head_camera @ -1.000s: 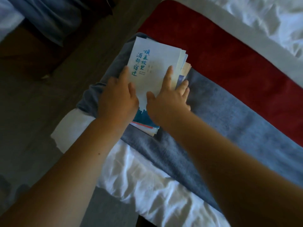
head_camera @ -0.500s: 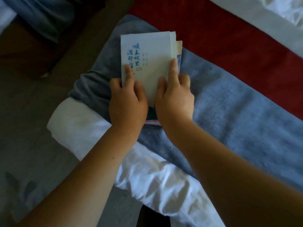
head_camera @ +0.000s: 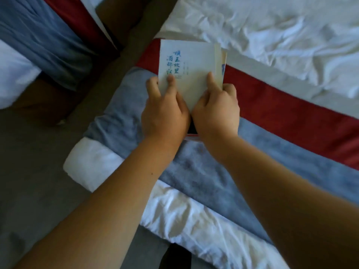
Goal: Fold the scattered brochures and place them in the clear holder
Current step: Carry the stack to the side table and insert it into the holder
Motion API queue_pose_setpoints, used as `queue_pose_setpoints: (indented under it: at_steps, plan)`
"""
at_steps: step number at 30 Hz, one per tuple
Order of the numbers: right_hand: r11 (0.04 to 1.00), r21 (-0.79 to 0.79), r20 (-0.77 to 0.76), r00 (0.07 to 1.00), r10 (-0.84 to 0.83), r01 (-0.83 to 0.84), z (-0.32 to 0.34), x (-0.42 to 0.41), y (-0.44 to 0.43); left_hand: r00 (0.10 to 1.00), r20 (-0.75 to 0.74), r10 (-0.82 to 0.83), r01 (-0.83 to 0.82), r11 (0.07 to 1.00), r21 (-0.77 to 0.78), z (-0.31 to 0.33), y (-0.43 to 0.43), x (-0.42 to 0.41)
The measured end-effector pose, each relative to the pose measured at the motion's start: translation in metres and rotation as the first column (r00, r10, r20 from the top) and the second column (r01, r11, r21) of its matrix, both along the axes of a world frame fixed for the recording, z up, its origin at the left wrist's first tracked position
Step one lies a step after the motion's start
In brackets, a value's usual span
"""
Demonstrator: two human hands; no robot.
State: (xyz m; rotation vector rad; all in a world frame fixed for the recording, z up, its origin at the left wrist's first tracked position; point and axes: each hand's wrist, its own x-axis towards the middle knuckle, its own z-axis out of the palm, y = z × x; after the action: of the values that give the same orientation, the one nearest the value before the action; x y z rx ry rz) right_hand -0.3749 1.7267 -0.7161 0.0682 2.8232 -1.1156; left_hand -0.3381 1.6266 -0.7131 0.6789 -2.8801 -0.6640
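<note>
A stack of folded brochures, white on top with blue characters, is held over the corner of the bed. My left hand grips its left edge, with fingers laid on the cover. From the right side my right hand holds the stack, its index finger on the cover and the other fingers curled at the edge. Both hands sit close together and cover the stack's lower part. Edges of several brochures show at the right side of the stack. No clear holder is in view.
The bed has a blue-grey runner, a red band and a rumpled white sheet. A second bed stands at the upper left across a strip of grey floor. Something dark lies at the bottom edge.
The spread brochures have been squared into a neat stack. Both hands have drawn closer together on it, and it now sits farther up, over the red band.
</note>
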Motion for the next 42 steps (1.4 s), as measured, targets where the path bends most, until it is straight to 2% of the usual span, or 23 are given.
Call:
queue_pose_setpoints:
  at_steps: [6,14,23,29,33,35,39,42]
  plan:
    - [1.0,0.006,-0.055,0.998,-0.003,0.003,0.128,-0.017,0.048,0.997,-0.045,-0.06,0.061,0.998,0.015,0.13,0.044,-0.019]
    - [1.0,0.017,-0.079,0.997,0.026,-0.025,0.346,-0.03,0.133,0.98,-0.079,-0.182,0.182,0.983,-0.014,0.341,0.117,-0.04]
    - [0.995,-0.029,-0.149,0.984,-0.102,0.099,0.474,-0.003,0.232,0.934,-0.179,-0.309,0.316,0.949,0.011,0.467,0.205,-0.03]
    - [0.968,0.068,-0.134,0.964,-0.23,0.24,0.544,0.03,0.324,0.878,-0.158,-0.453,0.464,0.885,0.044,0.536,0.296,-0.015]
    - [0.896,0.113,-0.198,0.893,-0.404,0.43,0.576,0.073,0.402,0.788,-0.191,-0.585,0.59,0.807,-0.036,0.574,0.386,0.004]
    - [0.837,0.143,-0.189,0.845,-0.501,0.528,0.589,0.112,0.443,0.713,-0.202,-0.672,0.68,0.732,-0.035,0.584,0.435,0.025]
    - [0.652,0.13,-0.266,0.659,-0.703,0.747,0.609,0.205,0.515,0.506,-0.261,-0.822,0.852,0.523,0.004,0.596,0.526,0.088]
    - [0.499,0.117,-0.3,0.51,-0.806,0.859,0.621,0.283,0.562,0.301,-0.265,-0.916,0.951,0.311,0.005,0.599,0.585,0.151]
